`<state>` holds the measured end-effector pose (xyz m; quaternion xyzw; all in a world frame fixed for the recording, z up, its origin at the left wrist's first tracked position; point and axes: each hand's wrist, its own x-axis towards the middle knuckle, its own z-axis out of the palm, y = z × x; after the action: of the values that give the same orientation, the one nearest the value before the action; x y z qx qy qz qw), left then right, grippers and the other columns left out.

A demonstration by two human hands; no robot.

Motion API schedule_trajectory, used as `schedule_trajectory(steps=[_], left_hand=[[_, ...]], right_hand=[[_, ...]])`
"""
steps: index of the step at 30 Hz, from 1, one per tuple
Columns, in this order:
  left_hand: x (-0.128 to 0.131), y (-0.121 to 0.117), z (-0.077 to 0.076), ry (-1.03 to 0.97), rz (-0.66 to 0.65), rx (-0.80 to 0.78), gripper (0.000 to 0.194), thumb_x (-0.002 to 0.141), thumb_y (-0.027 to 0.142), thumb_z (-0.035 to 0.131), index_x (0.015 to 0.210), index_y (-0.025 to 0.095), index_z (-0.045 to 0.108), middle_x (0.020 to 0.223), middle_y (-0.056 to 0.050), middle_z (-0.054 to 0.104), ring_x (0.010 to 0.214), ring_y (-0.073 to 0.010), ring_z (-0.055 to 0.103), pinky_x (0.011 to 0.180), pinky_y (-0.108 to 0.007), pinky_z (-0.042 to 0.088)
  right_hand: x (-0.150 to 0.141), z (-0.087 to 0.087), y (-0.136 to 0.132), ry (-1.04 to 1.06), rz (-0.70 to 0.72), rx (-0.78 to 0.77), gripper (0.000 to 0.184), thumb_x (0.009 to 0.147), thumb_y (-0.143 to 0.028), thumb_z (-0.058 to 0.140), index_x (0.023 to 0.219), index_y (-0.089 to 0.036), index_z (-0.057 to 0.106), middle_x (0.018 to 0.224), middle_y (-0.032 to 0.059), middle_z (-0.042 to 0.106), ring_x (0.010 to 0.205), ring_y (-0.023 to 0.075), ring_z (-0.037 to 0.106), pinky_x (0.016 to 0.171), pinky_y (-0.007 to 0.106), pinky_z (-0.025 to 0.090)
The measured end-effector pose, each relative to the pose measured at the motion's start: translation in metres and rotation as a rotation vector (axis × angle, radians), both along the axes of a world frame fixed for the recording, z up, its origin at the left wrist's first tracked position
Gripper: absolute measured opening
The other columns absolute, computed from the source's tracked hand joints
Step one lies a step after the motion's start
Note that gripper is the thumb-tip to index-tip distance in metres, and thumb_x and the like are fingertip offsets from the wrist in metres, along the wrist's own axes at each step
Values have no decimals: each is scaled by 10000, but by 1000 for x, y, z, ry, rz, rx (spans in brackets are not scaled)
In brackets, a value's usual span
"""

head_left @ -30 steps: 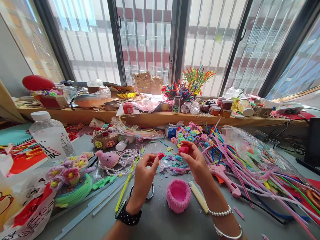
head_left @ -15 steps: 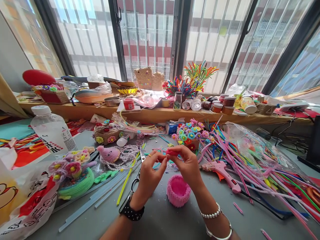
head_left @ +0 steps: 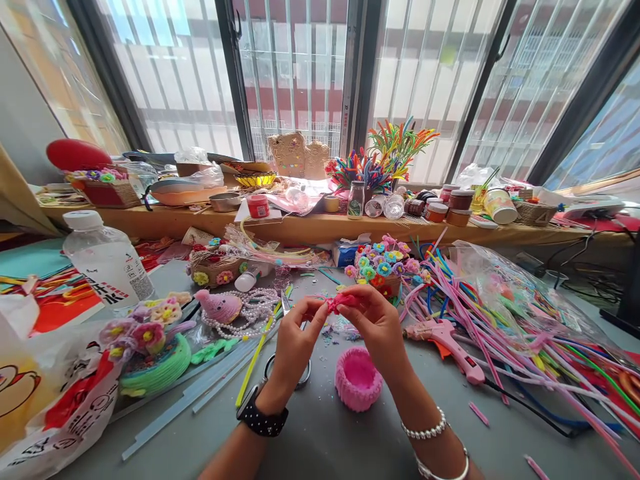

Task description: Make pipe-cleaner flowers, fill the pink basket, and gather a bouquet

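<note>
Both my hands meet above the grey table and pinch one small red-pink fuzzy piece (head_left: 339, 301). My left hand (head_left: 295, 343), with a black watch on its wrist, grips the piece's left end with thumb and fingertips. My right hand (head_left: 377, 327), with pearl and silver bracelets, holds the right end. Just below my right hand sits a small pink woven cup (head_left: 357, 379). Scissors (head_left: 283, 333) lie on the table under my left hand.
A pink glue gun (head_left: 443, 340) and a heap of coloured pipe cleaners (head_left: 505, 333) lie to the right. A flower basket (head_left: 383, 267), a pearl string (head_left: 250, 313), a green coil with flowers (head_left: 150, 363), a water bottle (head_left: 107, 263) and a plastic bag (head_left: 45, 407) crowd the left and back.
My hands have come together from apart and shifted slightly left; both now pinch the same red-pink piece. The view tilted up a little.
</note>
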<state>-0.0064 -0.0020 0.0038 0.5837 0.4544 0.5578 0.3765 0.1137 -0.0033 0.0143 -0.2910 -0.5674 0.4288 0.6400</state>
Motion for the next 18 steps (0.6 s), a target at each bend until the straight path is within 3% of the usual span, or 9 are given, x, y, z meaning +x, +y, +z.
schedule_trajectory(steps=[3, 6, 10, 13, 16, 18], left_hand=[[2, -2, -2, -65, -48, -2, 160, 699, 319, 551, 696, 160, 554, 665, 1, 546, 651, -124, 479, 615, -225, 384], [3, -3, -4, -86, -59, 28, 150, 706, 313, 545, 682, 165, 539, 646, 14, 520, 628, -110, 458, 594, -211, 373], [3, -1, -2, -46, 1, 18, 154, 706, 313, 546, 667, 165, 529, 632, 18, 499, 609, -104, 447, 577, -204, 362], [2, 1, -1, -54, 12, -10, 152, 709, 318, 541, 704, 166, 540, 670, 13, 521, 650, -112, 469, 608, -205, 369], [2, 1, 0, -66, -18, -7, 151, 718, 316, 534, 769, 175, 554, 743, 3, 553, 699, -118, 490, 641, -208, 373], [3, 0, 0, -75, -26, 1, 148, 720, 312, 533, 787, 182, 560, 770, 2, 560, 713, -119, 494, 653, -209, 374]], right_hand=[[-7, -4, -2, -93, -101, 96, 77, 701, -206, 589, 776, -215, 604, 831, 29, 592, 828, 159, 543, 772, 328, 446], [-9, -7, -1, -60, -82, 73, 63, 700, -198, 589, 760, -214, 604, 826, 27, 592, 839, 159, 545, 774, 330, 450], [1, -6, 7, 245, -6, -117, 138, 653, -220, 635, 776, -214, 572, 784, -7, 599, 765, 128, 565, 755, 315, 466], [15, -2, 13, 510, -20, -159, 158, 664, -240, 621, 803, -234, 546, 799, -40, 582, 784, 107, 568, 832, 337, 433], [25, 0, 16, 601, 12, -179, 203, 663, -246, 610, 842, -249, 515, 778, -52, 558, 843, 134, 569, 819, 354, 436], [27, -1, 17, 547, 12, -237, 186, 659, -269, 609, 810, -232, 508, 707, -52, 545, 762, 128, 579, 728, 307, 464]])
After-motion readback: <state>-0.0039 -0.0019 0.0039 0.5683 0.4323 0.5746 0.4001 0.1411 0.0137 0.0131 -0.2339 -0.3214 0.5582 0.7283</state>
